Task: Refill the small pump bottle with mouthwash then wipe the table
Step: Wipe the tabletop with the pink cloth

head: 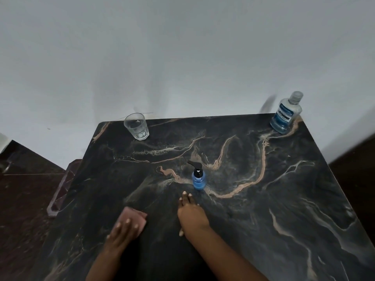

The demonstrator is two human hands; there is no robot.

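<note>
A small pump bottle (198,178) with blue liquid and a black pump head stands upright near the middle of the dark marble table (263,199). The large mouthwash bottle (286,114), capped, stands at the far right corner. A folded pink cloth (135,217) lies on the table near the front left, and my left hand (121,233) presses flat on it with straight fingers. My right hand (191,212) rests flat on the tabletop just in front of the pump bottle, fingertips close to its base but apart from it.
A clear drinking glass (137,126) stands at the far left corner. A pale wall rises right behind the table. Dark tiled floor (24,199) lies to the left, and the table's left edge runs beside a lower ledge (60,191).
</note>
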